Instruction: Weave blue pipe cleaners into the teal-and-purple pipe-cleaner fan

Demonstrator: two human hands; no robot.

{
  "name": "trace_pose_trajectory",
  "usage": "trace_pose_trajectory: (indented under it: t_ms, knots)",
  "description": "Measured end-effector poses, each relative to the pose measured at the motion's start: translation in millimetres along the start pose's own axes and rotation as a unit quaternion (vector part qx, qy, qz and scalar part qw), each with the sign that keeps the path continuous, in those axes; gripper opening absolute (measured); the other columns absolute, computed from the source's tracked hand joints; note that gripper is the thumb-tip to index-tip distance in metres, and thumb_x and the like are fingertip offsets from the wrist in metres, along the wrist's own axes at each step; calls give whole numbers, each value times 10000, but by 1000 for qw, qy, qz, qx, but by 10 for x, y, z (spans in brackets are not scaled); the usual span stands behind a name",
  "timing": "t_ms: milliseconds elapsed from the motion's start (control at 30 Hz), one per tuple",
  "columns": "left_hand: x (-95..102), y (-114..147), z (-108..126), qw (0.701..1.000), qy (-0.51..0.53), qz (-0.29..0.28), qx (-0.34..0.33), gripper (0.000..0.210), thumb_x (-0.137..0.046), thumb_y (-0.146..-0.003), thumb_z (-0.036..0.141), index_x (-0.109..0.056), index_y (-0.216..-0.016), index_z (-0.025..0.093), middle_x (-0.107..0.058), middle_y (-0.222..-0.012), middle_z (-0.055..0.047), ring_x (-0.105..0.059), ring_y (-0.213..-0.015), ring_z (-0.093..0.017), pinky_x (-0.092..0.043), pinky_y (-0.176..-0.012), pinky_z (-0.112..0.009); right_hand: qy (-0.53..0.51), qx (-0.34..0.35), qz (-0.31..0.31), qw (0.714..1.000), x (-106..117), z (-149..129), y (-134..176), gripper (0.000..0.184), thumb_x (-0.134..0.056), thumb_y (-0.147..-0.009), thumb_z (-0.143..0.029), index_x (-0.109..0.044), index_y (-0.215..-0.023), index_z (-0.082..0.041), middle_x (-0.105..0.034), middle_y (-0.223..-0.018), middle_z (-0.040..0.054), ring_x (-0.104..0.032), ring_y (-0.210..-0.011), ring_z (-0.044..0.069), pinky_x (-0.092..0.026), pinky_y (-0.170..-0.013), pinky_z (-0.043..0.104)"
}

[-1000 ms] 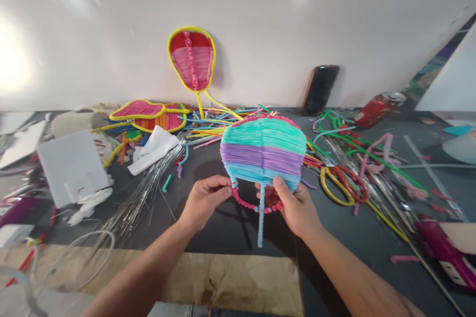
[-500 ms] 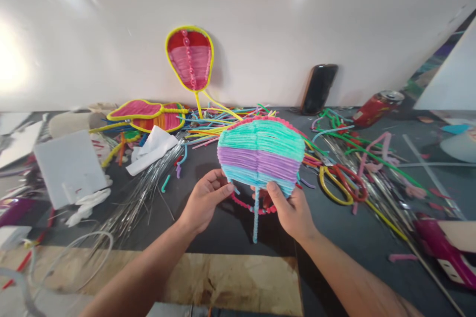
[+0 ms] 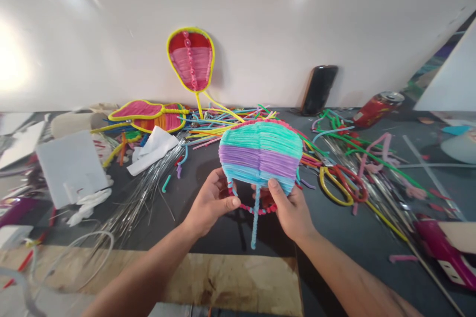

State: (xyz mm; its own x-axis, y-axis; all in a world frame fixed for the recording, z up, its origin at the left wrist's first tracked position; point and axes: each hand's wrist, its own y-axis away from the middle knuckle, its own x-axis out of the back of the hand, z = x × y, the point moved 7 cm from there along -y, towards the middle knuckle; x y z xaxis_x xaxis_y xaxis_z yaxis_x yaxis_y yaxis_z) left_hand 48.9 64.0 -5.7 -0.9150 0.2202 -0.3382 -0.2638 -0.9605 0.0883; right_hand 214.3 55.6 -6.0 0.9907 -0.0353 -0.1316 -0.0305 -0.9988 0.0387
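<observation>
Between my hands is a pipe-cleaner panel (image 3: 261,156) with green, purple and blue bands, edged in a twisted pink-red rim. A light-blue twisted stem (image 3: 255,223) hangs from its middle, in front of the lower curve of the rim. My left hand (image 3: 212,200) is closed on the panel's lower left side, thumb by the rim and a loose blue end. At the lower right, my right hand (image 3: 292,208) grips the panel, with the thumb on the blue band and the other fingers mostly hidden behind it.
A yellow-rimmed pink-and-red piece (image 3: 191,59) leans on the white wall. Behind the panel lie loose pipe cleaners (image 3: 219,126). To the right are scissors (image 3: 336,185), a phone (image 3: 319,90), a red can (image 3: 377,109) and a magenta glue gun (image 3: 444,252). White paper (image 3: 72,168) lies left.
My left thumb has shifted slightly down and right, and more of the rim's left side shows. The panel has tilted a little, its stem end now lower. My right hand keeps its grip.
</observation>
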Motion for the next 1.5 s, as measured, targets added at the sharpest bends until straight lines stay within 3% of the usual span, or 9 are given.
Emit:
trace_pose_trajectory:
  t_ms: [100,267,433,667,833,967,1300,1500]
  knots:
    - [-20,36,33,997,-54,21,-41,605,-805,-622,171,-472,-1123,232,-516,-826,27,-480,-766,-106,-417,-644,-201,20,15,-5,1000,-15,-21,8,315,-570,-842,-475,-730,-853,-204,-744,-808,56,-694,-733,224,-555,-704,340]
    - [-4,80,47,992,-97,55,-57,456,-714,-739,208,-492,-1137,219,-529,-801,19,-504,-746,-106,-445,-664,-215,3,19,-3,1000,-7,-28,7,306,-589,-827,-481,-731,-851,-211,-741,-800,52,-691,-736,223,-553,-705,339]
    - [90,34,53,994,-79,62,-35,416,-728,-727,239,-602,-1117,166,-632,-928,-53,-564,-839,-146,-464,-776,-273,-126,-63,16,990,17,161,-27,335,-651,-768,-503,-682,-877,-187,-730,-764,54,-684,-644,197,-557,-576,309]
    - [140,-8,2,996,32,73,28,329,-762,-695,242,-688,-1000,141,-669,-837,-51,-583,-755,-123,-459,-733,-233,-240,-149,23,959,-50,304,-52,363,-766,-655,-469,-610,-790,-170,-727,-739,62,-676,-598,182,-494,-441,231]
    - [9,8,-64,988,118,5,104,238,-784,-667,224,-704,-870,130,-629,-712,-26,-565,-665,-99,-439,-657,-204,-264,-173,-5,949,-119,304,-25,328,-765,-672,-435,-603,-800,-181,-718,-686,40,-668,-564,163,-468,-425,205]
    - [-55,45,-131,970,166,-55,167,220,-804,-639,238,-691,-800,138,-583,-668,-10,-557,-649,-102,-448,-688,-239,-282,-193,-34,939,-160,316,-13,306,-772,-673,-413,-606,-760,-172,-709,-654,33,-659,-538,143,-456,-418,181]
    - [-147,98,-129,968,151,-144,136,243,-811,-616,335,-669,-687,150,-556,-654,-18,-554,-662,-148,-423,-700,-317,-315,-241,-111,911,-285,308,61,285,-764,-686,-411,-625,-718,-164,-708,-650,19,-640,-504,111,-492,-440,170]
    - [-216,148,-136,967,150,-164,128,262,-833,-563,356,-652,-594,168,-518,-566,-10,-496,-597,-142,-433,-676,-333,-309,-245,-163,904,-376,341,125,307,-723,-732,-426,-633,-687,-136,-713,-686,42,-640,-523,97,-496,-466,158]
